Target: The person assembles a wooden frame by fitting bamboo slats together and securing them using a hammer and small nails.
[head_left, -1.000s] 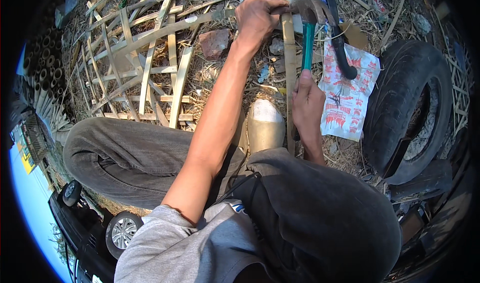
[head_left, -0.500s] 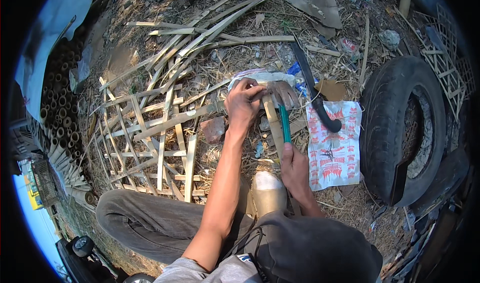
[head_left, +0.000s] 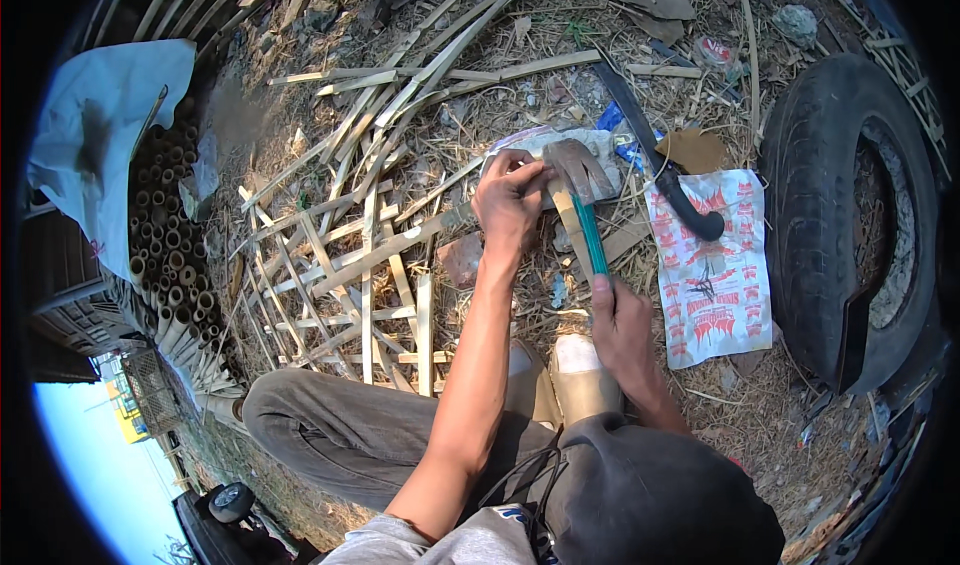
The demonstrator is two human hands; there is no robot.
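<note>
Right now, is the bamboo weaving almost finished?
Partly. A lattice of strips is already woven. The right hand holds a hammer by its green handle; the left hand steadies a strip by its head. Many loose strips lie unwoven.

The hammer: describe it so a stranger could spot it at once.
Left of the big black tyre lies a red-and-white printed sack. Just left of that, the right hand holds the hammer, the only tool with a green handle, unlike the black-handled knife.
</note>
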